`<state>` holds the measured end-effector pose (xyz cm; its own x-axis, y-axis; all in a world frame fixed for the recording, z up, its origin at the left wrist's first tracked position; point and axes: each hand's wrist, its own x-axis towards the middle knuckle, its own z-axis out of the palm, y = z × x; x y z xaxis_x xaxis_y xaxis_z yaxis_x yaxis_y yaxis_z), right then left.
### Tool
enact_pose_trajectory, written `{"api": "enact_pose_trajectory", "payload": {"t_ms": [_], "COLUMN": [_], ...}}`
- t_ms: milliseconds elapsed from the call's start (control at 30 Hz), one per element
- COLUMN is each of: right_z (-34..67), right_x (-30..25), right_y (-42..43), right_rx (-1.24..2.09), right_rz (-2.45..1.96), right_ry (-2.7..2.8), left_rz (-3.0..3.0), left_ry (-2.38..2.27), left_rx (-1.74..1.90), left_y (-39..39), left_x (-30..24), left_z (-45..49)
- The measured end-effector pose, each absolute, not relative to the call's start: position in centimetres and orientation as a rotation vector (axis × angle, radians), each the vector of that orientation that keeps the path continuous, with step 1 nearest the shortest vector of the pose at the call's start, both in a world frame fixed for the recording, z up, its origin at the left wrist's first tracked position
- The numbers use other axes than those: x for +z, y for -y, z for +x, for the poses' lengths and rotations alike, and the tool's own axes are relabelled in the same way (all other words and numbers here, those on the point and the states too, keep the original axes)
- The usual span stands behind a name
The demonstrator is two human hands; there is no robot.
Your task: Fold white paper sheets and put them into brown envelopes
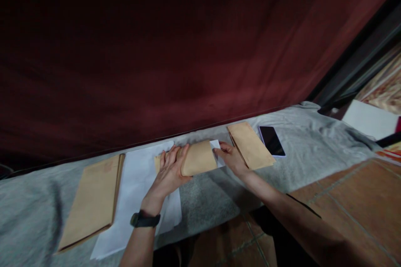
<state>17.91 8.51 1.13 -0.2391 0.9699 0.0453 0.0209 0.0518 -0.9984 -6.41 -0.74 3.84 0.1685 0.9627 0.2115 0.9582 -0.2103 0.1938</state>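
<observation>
A brown paper envelope (198, 159) lies sideways in the middle of the grey cloth. My left hand (171, 171) spans its left part, fingers spread toward the far edge and thumb at the near edge, holding it. White paper (216, 145) sticks out of the envelope's right end. My right hand (231, 156) pinches that paper between thumb and fingers; the part inside the envelope is hidden. Under and left of my left hand lie white paper sheets (138, 183).
A stack of brown envelopes (90, 200) lies at the left, and more brown envelopes (250, 146) at the right, beside a phone (272, 141). The grey cloth (200, 208) ends above a tiled floor (357, 208). A dark red curtain-like surface (188, 71) rises behind.
</observation>
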Motion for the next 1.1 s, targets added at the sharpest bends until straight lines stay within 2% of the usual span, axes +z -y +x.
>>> {"api": "enact_pose_trajectory", "payload": {"t_ms": [233,400,700,967,1100], "right_z": [18.5,18.6,17.5,17.2,17.3], "right_x": [2.1,1.0,-0.8,-1.1,-1.1], "right_y": [-8.4,-8.8,-9.1,-9.3,-9.7], "right_rx": [0.936,0.974,1.265,1.246,1.275], "right_rz": [-1.151,-1.067,-1.097,-1.149,-1.096], "right_ry": [1.557,1.624,1.536,1.431,1.283], "left_rz": [2.350,2.440,2.519,2.496,2.424], "left_ry": [-2.032,-2.039,-1.935,-1.932,-1.921], "left_rx": [0.472,0.458,0.482,0.472,0.615], "left_y": [0.4,0.4,0.2,0.1,-0.1], "left_x": [4.1,4.0,3.9,3.7,3.7], "left_z": [-5.8,-5.6,-4.5,-4.7,-4.8]}}
